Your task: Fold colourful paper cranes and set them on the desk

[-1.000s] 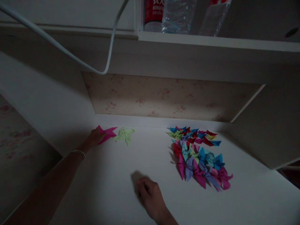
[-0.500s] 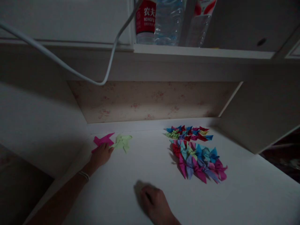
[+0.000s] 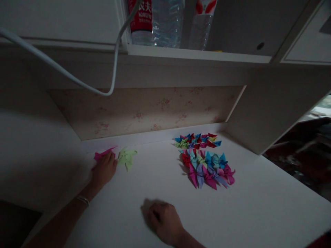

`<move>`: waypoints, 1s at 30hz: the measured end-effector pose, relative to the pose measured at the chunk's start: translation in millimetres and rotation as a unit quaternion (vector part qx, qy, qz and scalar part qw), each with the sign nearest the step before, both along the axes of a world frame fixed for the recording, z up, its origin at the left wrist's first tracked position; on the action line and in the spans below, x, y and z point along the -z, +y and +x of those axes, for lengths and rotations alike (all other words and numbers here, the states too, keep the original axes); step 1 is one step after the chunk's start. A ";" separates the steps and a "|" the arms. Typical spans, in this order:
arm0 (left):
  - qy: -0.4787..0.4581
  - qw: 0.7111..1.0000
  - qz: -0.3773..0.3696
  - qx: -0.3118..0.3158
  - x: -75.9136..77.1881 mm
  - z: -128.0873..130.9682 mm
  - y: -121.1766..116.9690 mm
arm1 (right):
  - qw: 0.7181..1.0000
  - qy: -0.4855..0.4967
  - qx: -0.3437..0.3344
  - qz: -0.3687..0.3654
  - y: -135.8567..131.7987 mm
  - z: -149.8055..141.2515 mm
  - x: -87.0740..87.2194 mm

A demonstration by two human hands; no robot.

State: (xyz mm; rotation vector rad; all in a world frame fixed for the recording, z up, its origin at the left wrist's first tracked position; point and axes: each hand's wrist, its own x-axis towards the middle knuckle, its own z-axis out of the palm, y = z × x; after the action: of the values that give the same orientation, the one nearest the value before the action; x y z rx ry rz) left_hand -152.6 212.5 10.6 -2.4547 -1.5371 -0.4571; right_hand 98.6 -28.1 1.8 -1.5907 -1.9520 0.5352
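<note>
Head view. The left hand (image 3: 104, 168), at eight o'clock, lies across the near side of a magenta folded-paper piece (image 3: 99, 156). Half a second earlier its fingertips were at the piece's right-hand end, beside the pale green piece (image 3: 126, 158); the hand now covers more of the magenta paper. In dim light, with the thumb and fingertips largely masked, it cannot be told whether the fingers pinch the paper or merely rest on it.

The right hand (image 3: 165, 220), at six o'clock, is curled into a loose fist, with nothing seen in it. It remains near the middle of the white tabletop (image 3: 258, 206), well apart from all paper.

The pale green piece lies just beside the left hand, at its two o'clock. The larger paper cluster (image 3: 200, 173), at four o'clock, and the smaller group (image 3: 198, 140) behind it show no evident rearrangement, though the camera has turned. Finding: in my judgement, the work at this moment is confined to the magenta piece and the left hand alone.
</note>
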 end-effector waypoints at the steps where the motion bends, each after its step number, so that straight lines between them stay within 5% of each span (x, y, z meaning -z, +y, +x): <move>1: 0.009 1.000 0.006 0.005 3.1 10.2 -6.9 | 1.000 0.001 0.000 0.004 -0.3 -0.1 -0.2; 7: 0.020 0.995 -0.057 0.076 23.6 46.8 -29.0 | 1.000 -0.004 -0.009 0.008 -0.3 -0.1 -1.1; 14: 0.049 0.994 -0.097 0.027 25.3 46.8 -20.8 | 1.000 0.018 -0.025 -0.001 -1.7 2.6 -5.1; 20: 0.011 0.997 -0.072 -0.031 12.5 60.2 -41.8 | 0.969 0.230 0.000 -0.094 -5.9 11.9 1.6; 23: -0.056 0.994 -0.097 -0.002 9.3 82.1 -68.3 | 0.897 0.411 0.047 -0.155 -8.5 55.4 -4.6; 26: -0.190 0.965 -0.180 0.031 10.4 120.0 -102.0 | 0.864 0.461 0.197 -0.045 -13.4 136.2 -20.0; 30: -0.405 0.852 -0.329 0.049 14.1 188.6 -148.2 | 0.792 0.425 0.414 0.146 -22.5 258.4 -30.4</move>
State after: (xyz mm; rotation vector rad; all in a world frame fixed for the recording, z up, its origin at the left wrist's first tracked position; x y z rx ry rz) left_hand 36.0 64.2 -3.5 -3.0651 -2.1571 -1.3168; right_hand 356.9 -50.6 32.3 -1.4378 -0.5364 0.4185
